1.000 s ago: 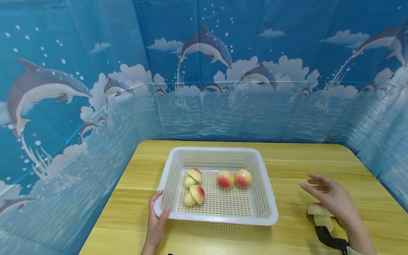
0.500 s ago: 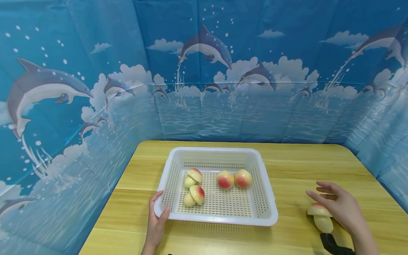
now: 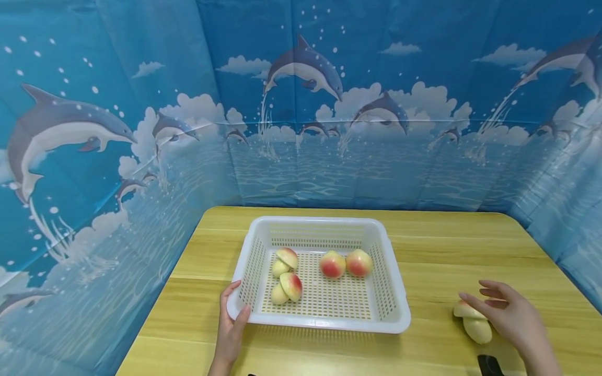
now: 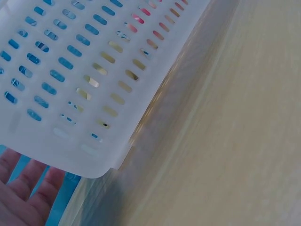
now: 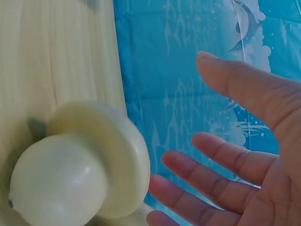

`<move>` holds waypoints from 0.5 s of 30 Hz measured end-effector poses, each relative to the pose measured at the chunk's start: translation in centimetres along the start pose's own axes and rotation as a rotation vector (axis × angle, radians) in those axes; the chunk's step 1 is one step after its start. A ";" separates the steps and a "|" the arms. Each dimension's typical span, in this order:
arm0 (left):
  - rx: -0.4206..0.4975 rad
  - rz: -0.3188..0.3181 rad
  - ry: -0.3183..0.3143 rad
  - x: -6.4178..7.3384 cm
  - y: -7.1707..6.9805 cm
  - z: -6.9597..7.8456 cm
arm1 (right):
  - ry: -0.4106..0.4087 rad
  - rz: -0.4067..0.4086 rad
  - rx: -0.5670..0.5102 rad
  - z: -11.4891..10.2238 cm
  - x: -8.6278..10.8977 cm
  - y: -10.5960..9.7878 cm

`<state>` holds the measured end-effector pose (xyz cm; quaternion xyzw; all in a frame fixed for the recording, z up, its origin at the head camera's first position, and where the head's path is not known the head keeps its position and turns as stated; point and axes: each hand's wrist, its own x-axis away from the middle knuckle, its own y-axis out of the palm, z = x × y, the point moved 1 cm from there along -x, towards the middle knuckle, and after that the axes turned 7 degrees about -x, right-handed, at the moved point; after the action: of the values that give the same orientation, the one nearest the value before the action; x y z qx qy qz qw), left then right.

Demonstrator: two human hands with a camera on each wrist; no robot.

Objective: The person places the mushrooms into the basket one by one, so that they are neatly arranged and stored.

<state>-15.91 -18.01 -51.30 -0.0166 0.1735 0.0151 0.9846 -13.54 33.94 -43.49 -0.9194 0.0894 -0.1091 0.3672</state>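
My left hand grips the front left corner of a white plastic basket, thumb on the near rim; its fingers also show in the left wrist view. Inside lie two toy mushrooms on the left and two toy peaches side by side. To the right of the basket, another toy mushroom lies on its side on the table. My right hand hovers over and beside it, partly covering its cap. In the right wrist view, thumb and fingers are spread near the pale mushroom, gripping nothing.
A yellow wood-grain table bears everything. Blue dolphin-print sheeting rises behind it and along both sides. A black piece shows below my right hand at the lower edge.
My right hand has moved right and a little toward me over the lone toy mushroom, uncovering more of its stem. The left hand and basket stay in place.
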 end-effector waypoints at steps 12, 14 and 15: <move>-0.010 -0.006 0.017 -0.1 -0.1 -0.3 | 0.089 -0.013 0.007 1.3 0.2 0.2; -0.011 -0.005 0.017 -0.1 -0.1 -0.3 | 0.101 -0.014 0.015 1.4 0.2 0.3; -0.013 -0.004 0.015 -0.1 -0.1 -0.3 | 0.106 -0.011 0.022 1.5 0.2 0.4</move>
<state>-16.10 -18.16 -51.58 -0.0232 0.1808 0.0142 0.9831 -12.98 34.58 -44.77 -0.9087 0.1025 -0.1604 0.3715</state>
